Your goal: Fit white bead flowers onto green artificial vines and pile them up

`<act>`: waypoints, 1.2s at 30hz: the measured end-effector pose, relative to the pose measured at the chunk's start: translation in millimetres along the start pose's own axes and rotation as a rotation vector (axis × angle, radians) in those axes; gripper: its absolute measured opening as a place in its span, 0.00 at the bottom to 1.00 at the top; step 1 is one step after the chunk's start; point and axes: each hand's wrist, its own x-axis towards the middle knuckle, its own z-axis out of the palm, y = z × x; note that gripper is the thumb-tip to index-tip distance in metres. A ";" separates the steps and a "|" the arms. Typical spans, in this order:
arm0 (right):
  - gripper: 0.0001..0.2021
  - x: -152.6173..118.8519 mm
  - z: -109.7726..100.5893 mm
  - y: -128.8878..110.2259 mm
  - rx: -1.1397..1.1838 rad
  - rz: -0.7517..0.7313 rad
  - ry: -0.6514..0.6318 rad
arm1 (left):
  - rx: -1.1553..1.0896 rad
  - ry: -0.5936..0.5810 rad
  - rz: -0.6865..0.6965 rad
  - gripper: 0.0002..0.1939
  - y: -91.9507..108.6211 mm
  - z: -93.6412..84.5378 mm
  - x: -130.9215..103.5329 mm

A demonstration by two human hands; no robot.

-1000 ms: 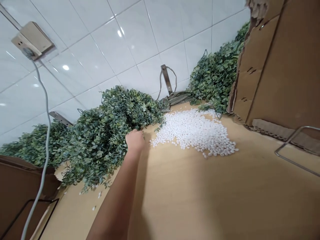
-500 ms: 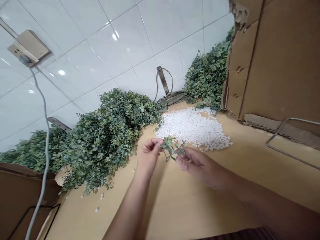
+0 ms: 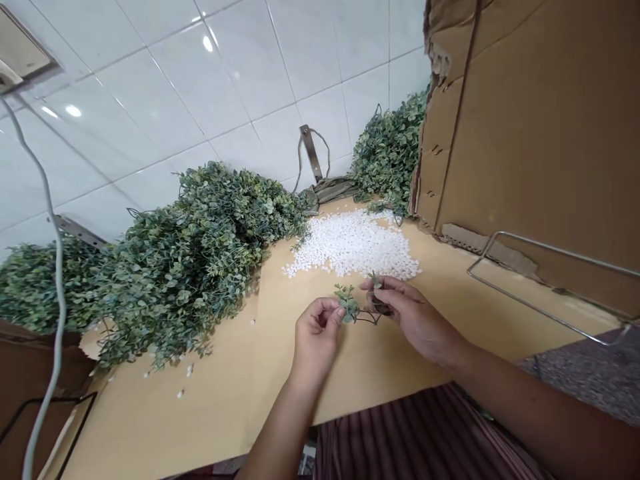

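Sprig [image 3: 349, 307] above tabletop [image 3: 225, 387], tiles [image 3: 230, 87] beyond

I hold a small green leafy sprig [image 3: 349, 309], thin stem bent between left grip [image 3: 317, 333] and right grip [image 3: 416, 321]

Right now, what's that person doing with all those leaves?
The person holds a small leafy sprig between both hands, above the table: the left hand pinches its leaves and the right hand has the other end. Loose white pieces lie spread just beyond the hands. A big heap of greenery sits to the left, and more greenery is beside the cardboard on the right.
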 end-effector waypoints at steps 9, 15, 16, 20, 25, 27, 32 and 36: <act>0.14 -15.3 -8.0 6.1 0.110 0.097 0.008 | 0.004 -0.039 -0.094 0.09 -19.6 -1.9 -39.4; 0.13 -20.7 -19.4 13.2 0.102 0.138 0.079 | 0.283 -0.120 0.026 0.04 -17.7 -14.0 -37.1; 0.13 -21.3 -22.0 14.0 0.102 0.136 0.094 | 0.322 -0.117 0.039 0.05 -16.5 -18.2 -34.4; 0.17 -24.3 -32.2 14.9 0.106 0.161 0.089 | 0.421 -0.075 0.050 0.05 -11.9 -35.0 -23.0; 0.21 -29.3 -36.4 13.2 0.042 0.171 0.049 | 0.526 -0.041 0.087 0.07 -6.8 -37.8 3.7; 0.22 -30.7 -37.9 13.6 -0.056 0.164 0.031 | 0.616 -0.012 0.105 0.08 -5.5 -33.1 23.7; 0.21 -33.8 -49.5 17.4 -0.187 0.085 -0.034 | 0.798 0.046 0.097 0.09 -8.7 -16.3 76.1; 0.20 -32.0 -56.7 17.7 -0.200 0.113 -0.052 | 0.847 0.005 0.091 0.09 -14.5 -2.2 93.5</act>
